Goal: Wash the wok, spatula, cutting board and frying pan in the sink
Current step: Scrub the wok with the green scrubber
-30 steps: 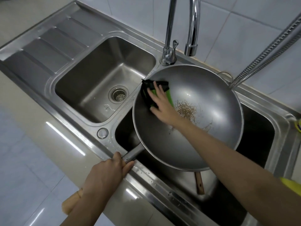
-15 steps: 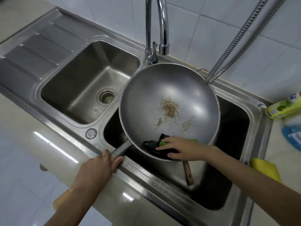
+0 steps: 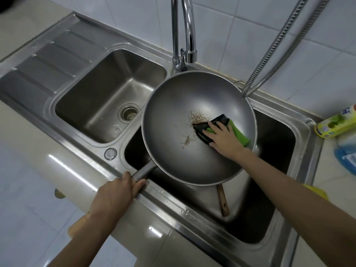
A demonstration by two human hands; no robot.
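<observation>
Large round grey metal wok is sitting tilted over the right basin of the stainless steel double sink, its handle pointing to the near left. Left hand is gripping that handle at the near sink edge, fingers curled round it. Right hand is pressing a green and black scouring cloth flat against the wok's right inner wall, fingers spread, just beside a patch of brown burnt residue. A brown wooden handle is lying in the right basin, partly under the wok. A chrome tap is standing at the far side. A yellow detergent bottle is lying at far right.
</observation>
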